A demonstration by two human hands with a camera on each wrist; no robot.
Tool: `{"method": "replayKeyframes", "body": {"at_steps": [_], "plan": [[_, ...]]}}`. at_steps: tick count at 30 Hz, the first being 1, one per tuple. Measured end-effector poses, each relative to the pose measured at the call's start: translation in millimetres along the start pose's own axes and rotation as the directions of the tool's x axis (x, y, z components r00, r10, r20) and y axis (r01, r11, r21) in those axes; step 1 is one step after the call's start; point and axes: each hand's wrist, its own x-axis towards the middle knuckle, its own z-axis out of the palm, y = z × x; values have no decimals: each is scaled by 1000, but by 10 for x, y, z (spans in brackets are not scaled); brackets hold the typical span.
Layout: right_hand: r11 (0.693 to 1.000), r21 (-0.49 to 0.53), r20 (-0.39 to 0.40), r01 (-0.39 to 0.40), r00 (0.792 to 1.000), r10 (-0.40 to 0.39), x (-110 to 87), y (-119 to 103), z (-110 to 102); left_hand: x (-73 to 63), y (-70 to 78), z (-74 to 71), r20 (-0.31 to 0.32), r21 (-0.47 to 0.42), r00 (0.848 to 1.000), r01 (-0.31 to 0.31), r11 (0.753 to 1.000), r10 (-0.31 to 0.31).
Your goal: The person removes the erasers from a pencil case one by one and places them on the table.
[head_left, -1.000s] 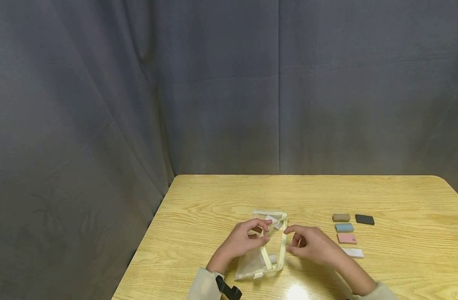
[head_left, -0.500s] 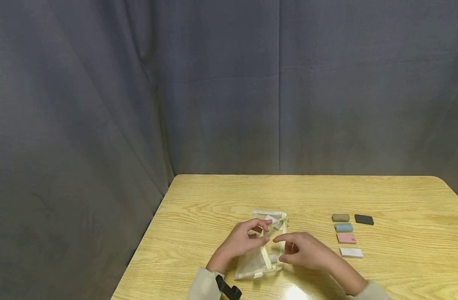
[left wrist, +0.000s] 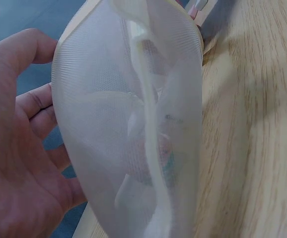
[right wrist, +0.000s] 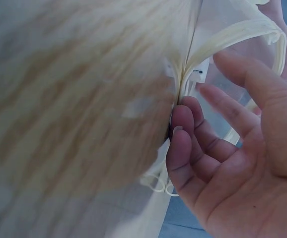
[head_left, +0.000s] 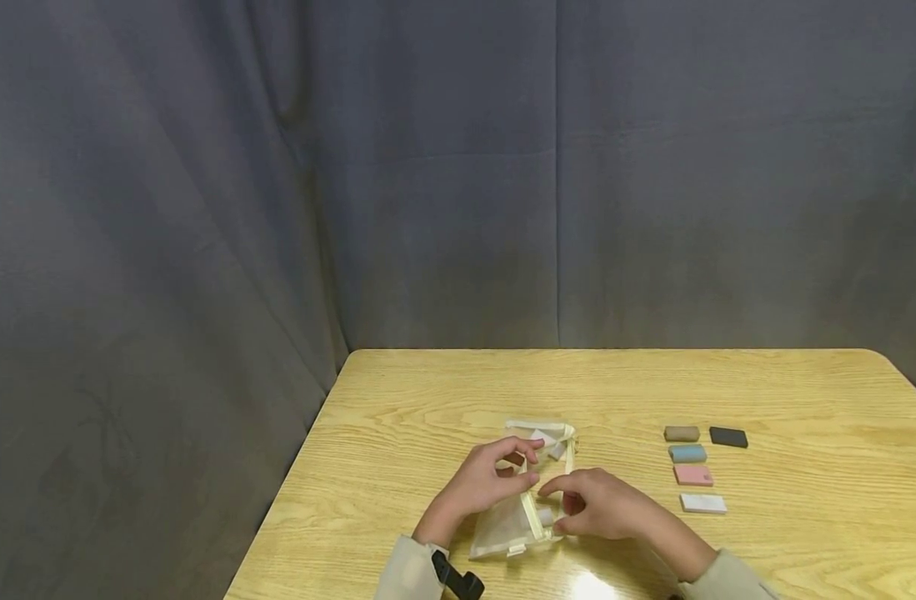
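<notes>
A translucent mesh pouch [head_left: 506, 529] with a pale yellow zipper stands with its mouth spread toward the right. My left hand [head_left: 480, 479] holds its upper edge between thumb and fingers; the left wrist view shows these fingers along the mesh side [left wrist: 104, 129]. My right hand [head_left: 596, 504] is at the mouth, thumb and index finger apart and overlapping the opening. In the right wrist view its other fingers [right wrist: 185, 156] bend beside the zipper edge [right wrist: 228, 42]. Inside the pouch are a small white block [head_left: 542, 437] and a whitish rounded piece [head_left: 545, 517], close to my right thumb.
Right of the pouch, small blocks lie on the wooden table [head_left: 427, 392]: brown [head_left: 682, 433], blue [head_left: 687, 453], pink [head_left: 693, 475], white [head_left: 703, 503] and black [head_left: 728, 437]. A dark curtain [head_left: 442, 183] hangs behind the table.
My right hand has moved left from outside the pouch's right rim into its mouth, and the white block on the table shows fully. My left hand has stayed in place.
</notes>
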Motion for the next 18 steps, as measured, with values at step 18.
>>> {"method": "replayKeyframes", "body": {"at_steps": [18], "plan": [[997, -42, 25, -67, 997, 68, 56, -26, 40, 6, -4, 17, -9, -9, 1000, 12, 1000, -12]]}}
